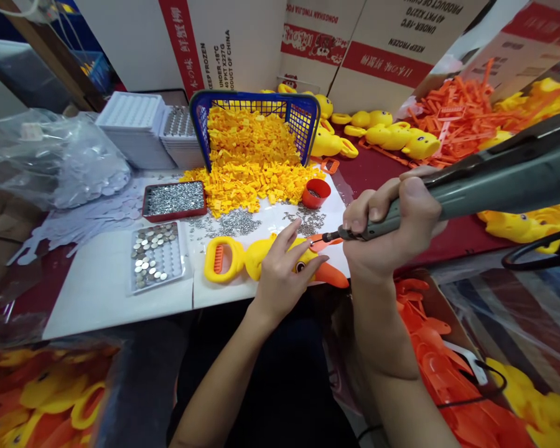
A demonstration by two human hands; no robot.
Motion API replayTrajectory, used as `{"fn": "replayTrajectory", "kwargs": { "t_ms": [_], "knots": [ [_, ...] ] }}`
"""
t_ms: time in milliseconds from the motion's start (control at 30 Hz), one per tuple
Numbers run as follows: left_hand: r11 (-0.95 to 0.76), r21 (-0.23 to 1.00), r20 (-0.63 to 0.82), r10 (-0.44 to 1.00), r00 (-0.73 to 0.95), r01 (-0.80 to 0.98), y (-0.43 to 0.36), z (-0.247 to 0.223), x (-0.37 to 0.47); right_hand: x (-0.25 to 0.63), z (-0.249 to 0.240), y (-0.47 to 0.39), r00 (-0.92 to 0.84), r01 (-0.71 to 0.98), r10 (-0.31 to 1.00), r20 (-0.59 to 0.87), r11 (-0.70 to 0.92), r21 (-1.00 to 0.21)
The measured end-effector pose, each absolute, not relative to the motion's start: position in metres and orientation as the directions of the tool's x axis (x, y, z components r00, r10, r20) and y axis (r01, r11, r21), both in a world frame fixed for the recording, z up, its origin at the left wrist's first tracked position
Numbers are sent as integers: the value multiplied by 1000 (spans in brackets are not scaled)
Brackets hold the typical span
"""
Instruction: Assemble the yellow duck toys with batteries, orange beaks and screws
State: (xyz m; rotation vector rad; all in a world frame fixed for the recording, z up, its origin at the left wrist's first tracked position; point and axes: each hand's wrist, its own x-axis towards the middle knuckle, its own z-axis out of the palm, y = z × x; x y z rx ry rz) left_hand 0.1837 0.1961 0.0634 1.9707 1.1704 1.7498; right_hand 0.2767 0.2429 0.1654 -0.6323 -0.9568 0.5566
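A yellow duck-shaped toy [257, 256] with an orange beak and a ring handle lies on the white board at the table's front edge. My left hand [282, 270] rests over its head, fingers bent and pressing on it near the eye. My right hand [396, 218] is wrapped round a grey-green electric screwdriver [476, 180]. The tool slants down to the left, and its dark tip meets the orange part beside my left fingertips. Whether a screw sits under the tip is too small to tell.
Behind the toy, a blue basket [256, 98] spills small yellow parts. A red cup [315, 194], loose screws, a red screw tray [174, 217] and a tray of button cells [157, 287] lie around. Orange parts and yellow toys are at right.
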Motion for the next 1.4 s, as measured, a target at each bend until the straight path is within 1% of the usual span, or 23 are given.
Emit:
{"fn": "replayTrajectory", "kwargs": {
  "t_ms": [200, 367, 433, 500, 700, 867, 967, 1133, 1233, 1400],
  "knots": [
    [-638, 658, 711, 702, -50, 401, 196, 61, 185, 275, 165, 243, 486, -128, 690, 536, 663, -737],
    [-638, 568, 772, 632, -67, 519, 195, 59, 189, 277, 166, 244, 483, -154, 670, 563, 699, -699],
    [-626, 553, 773, 631, -59, 550, 193, 59, 191, 277, 165, 244, 485, -154, 672, 560, 696, -702],
    [-607, 567, 750, 660, -44, 556, 192, 60, 191, 277, 164, 244, 484, -146, 678, 553, 686, -713],
    [-608, 618, 708, 706, -15, 499, 189, 59, 191, 277, 158, 240, 451, -149, 701, 553, 670, -727],
    [-605, 605, 711, 703, -9, 518, 191, 59, 190, 274, 151, 239, 409, -114, 704, 581, 671, -732],
    [-597, 596, 707, 707, 1, 537, 191, 60, 191, 270, 147, 239, 354, -93, 719, 598, 664, -742],
    [-549, 645, 659, 752, -22, 532, 189, 63, 196, 272, 144, 238, 243, -6, 719, 651, 672, -741],
    [-537, 662, 647, 762, -37, 522, 189, 63, 198, 276, 144, 238, 228, -35, 749, 622, 645, -763],
    [-533, 637, 659, 751, -35, 557, 189, 63, 199, 276, 146, 236, 205, -107, 774, 600, 627, -772]
  ]
}}
